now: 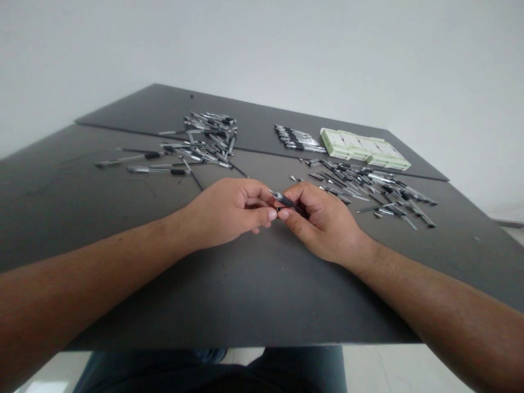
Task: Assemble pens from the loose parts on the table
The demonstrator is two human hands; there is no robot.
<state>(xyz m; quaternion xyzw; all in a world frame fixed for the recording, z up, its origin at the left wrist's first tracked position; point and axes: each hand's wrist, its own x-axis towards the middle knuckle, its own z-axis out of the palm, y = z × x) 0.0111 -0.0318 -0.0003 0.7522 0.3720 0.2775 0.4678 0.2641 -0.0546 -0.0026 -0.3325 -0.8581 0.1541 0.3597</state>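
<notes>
While the left hand (223,213) and right hand (327,224) are meeting above the table (245,295), the right is pinching a black-gripped pen (284,200); left's grip, cannot tell. Steady wrists, light pinch near the tip (271,191): probably serving control best.

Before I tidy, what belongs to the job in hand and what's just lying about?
Likely the job's:
- held silver-tipped, black-gripped pen
- left heap of clear plastic pens
- clear-and-black pen parts heaped right
- row of clear, black-gripped pens
- green-and-white boxes, perhaps

Apparently stray:
- tiny dark scrap
</notes>
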